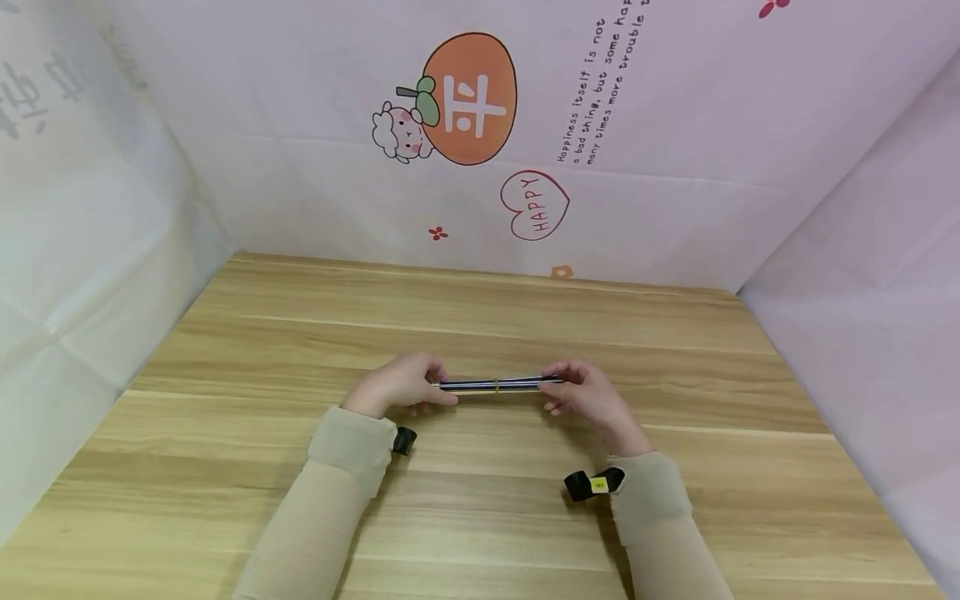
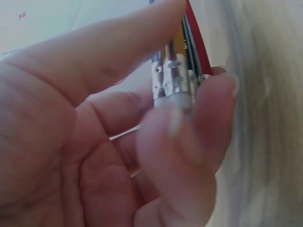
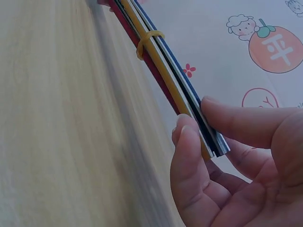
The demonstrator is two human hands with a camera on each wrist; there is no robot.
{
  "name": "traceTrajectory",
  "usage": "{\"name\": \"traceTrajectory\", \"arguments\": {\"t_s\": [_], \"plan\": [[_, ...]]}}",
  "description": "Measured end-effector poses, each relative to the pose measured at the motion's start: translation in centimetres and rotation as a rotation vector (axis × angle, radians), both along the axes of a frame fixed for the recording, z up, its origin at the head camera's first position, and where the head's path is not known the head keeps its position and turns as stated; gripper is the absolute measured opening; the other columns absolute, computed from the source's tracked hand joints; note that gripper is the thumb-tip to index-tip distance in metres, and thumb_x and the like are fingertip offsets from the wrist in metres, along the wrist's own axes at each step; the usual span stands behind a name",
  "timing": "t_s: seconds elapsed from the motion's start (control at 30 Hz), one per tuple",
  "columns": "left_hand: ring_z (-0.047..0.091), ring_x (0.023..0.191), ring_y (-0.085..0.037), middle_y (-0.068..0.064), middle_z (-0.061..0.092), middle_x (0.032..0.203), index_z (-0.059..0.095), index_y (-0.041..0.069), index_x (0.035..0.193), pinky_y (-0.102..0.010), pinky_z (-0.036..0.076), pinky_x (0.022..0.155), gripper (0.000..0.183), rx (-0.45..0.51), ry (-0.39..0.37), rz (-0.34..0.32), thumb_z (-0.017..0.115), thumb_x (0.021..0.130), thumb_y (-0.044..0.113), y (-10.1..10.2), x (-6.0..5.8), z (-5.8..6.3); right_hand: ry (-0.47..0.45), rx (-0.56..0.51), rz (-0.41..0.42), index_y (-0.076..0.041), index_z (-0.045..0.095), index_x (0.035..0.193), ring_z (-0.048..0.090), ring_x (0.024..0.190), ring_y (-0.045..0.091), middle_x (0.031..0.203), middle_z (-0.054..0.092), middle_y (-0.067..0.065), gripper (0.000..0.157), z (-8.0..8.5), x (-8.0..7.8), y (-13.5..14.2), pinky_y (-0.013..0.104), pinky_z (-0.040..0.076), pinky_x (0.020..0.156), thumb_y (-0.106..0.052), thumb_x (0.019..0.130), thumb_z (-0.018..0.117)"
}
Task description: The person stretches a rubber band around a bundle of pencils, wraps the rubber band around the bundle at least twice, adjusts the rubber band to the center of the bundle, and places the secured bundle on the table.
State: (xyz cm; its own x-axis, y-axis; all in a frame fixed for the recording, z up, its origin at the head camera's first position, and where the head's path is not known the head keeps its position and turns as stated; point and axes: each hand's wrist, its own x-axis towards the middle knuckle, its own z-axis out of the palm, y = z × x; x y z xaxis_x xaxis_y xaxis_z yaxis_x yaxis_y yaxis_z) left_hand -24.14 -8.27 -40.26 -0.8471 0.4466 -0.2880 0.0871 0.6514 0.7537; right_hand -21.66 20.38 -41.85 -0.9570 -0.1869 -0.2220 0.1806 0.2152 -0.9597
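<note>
A bundle of pencils (image 1: 472,386) in blue, yellow, red and dark colours stretches sideways between the two hands in the head view. Round its middle goes a yellow rubber band (image 3: 148,41). My left hand (image 1: 405,383) holds the eraser end, where white erasers (image 2: 176,100) and silver metal ferrules (image 2: 173,78) show between the fingers in the left wrist view. At the other end, my right hand (image 1: 588,396) pinches the bundle between thumb and fingers. The flat, unsharpened tips (image 3: 215,150) stick out past that grip in the right wrist view.
Below the hands lies a wood-grain table (image 1: 480,517). A pale printed cloth (image 1: 315,183) with cartoon figures and lettering hangs behind it and continues at both sides. Each wrist wears a beige band, with small black devices (image 1: 577,486) on the inner sides.
</note>
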Motion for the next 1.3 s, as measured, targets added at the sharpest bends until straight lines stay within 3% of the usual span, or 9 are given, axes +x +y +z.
{"name": "traceTrajectory", "arguments": {"t_s": [0.57, 0.83, 1.0, 1.3], "plan": [[0.056, 0.055, -0.016, -0.004, 0.059, 0.080, 0.061, 0.007, 0.099, -0.023, 0.045, 0.044, 0.028, -0.046, -0.016, -0.003, 0.075, 0.079, 0.022, -0.13, -0.04, -0.53, -0.048, 0.070, 0.001, 0.007, 0.050, 0.118, 0.064, 0.075, 0.018, 0.097, 0.060, 0.009, 0.038, -0.33, 0.04, -0.02, 0.029, 0.052, 0.068, -0.006, 0.086, 0.065], [0.053, 0.054, -0.014, -0.003, 0.058, 0.074, 0.061, 0.004, 0.099, -0.022, 0.043, 0.044, 0.028, -0.035, -0.019, 0.002, 0.074, 0.079, 0.018, -0.18, 0.01, -0.40, -0.062, 0.096, -0.027, 0.007, 0.052, 0.116, 0.065, 0.072, 0.018, 0.096, 0.061, 0.010, 0.034, -0.54, -0.02, 0.01, 0.028, 0.052, 0.066, -0.005, 0.086, 0.064], [0.052, 0.053, -0.014, -0.004, 0.059, 0.070, 0.062, 0.008, 0.093, -0.022, 0.043, 0.043, 0.021, -0.034, -0.015, 0.012, 0.074, 0.079, 0.018, -0.12, 0.03, -0.49, -0.049, 0.123, -0.022, 0.006, 0.054, 0.115, 0.065, 0.070, 0.018, 0.097, 0.062, 0.011, 0.033, -0.70, -0.07, 0.29, 0.029, 0.052, 0.065, -0.006, 0.086, 0.064], [0.050, 0.056, -0.015, -0.004, 0.057, 0.071, 0.061, 0.010, 0.092, -0.022, 0.042, 0.042, 0.019, -0.021, -0.031, 0.055, 0.073, 0.080, 0.019, -0.23, 0.08, -0.56, -0.057, 0.142, -0.019, 0.004, 0.056, 0.111, 0.065, 0.069, 0.018, 0.086, 0.064, 0.006, 0.028, -0.79, -0.24, 0.61, 0.029, 0.053, 0.064, -0.009, 0.087, 0.064]]}}
